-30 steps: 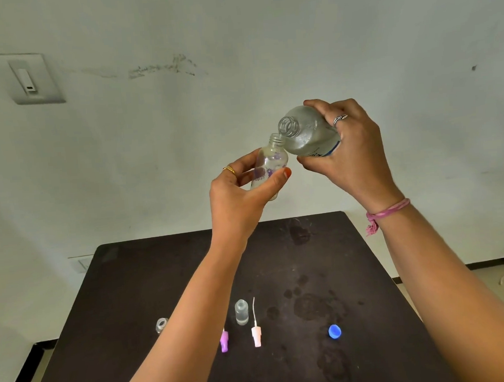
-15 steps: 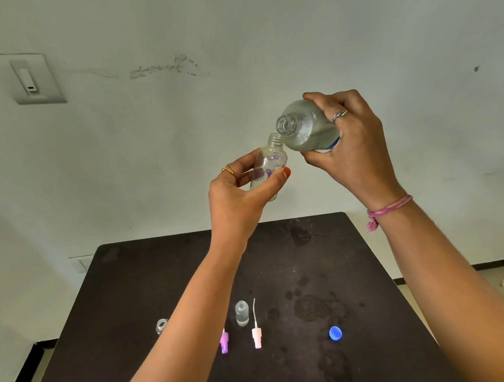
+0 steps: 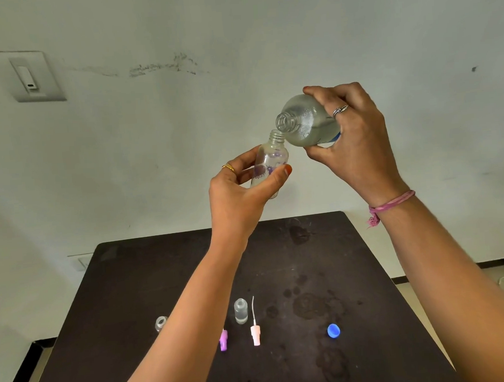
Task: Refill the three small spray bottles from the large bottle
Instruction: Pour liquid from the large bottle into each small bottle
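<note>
Forearm (image 3: 193,314) hides purple sprayer (image 3: 223,342).

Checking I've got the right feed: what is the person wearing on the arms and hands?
Both forearms are bare, no sleeves in view. The left hand wears a gold ring and orange-red polish on the thumbnail. The right hand wears a silver ring, and a pink thread band with a frayed tassel circles that wrist. No gloves or watch show.

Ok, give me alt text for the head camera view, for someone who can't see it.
A right hand tips a large clear bottle over the open neck of a small spray bottle held by the left hand, above a dark table with a blue cap.
</note>
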{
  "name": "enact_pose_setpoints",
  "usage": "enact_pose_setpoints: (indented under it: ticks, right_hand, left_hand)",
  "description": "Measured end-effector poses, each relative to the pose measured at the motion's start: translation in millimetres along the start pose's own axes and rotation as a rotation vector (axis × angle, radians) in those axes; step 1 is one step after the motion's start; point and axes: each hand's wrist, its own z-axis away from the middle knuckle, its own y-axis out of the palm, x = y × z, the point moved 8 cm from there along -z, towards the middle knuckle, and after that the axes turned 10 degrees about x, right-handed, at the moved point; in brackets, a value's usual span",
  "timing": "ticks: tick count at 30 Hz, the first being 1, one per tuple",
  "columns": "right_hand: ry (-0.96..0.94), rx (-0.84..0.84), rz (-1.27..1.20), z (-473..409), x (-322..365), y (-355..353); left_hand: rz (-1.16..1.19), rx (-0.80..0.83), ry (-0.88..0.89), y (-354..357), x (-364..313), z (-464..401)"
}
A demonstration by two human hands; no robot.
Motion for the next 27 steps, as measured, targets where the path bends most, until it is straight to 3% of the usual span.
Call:
enact_pose_setpoints:
  ticks: [27]
  right_hand:
    - [-0.028,-0.009,0.035,0.0,6.2,-4.3]
  left_hand:
    - [0.014,-0.027,0.001,-3.7,1.1,3.8]
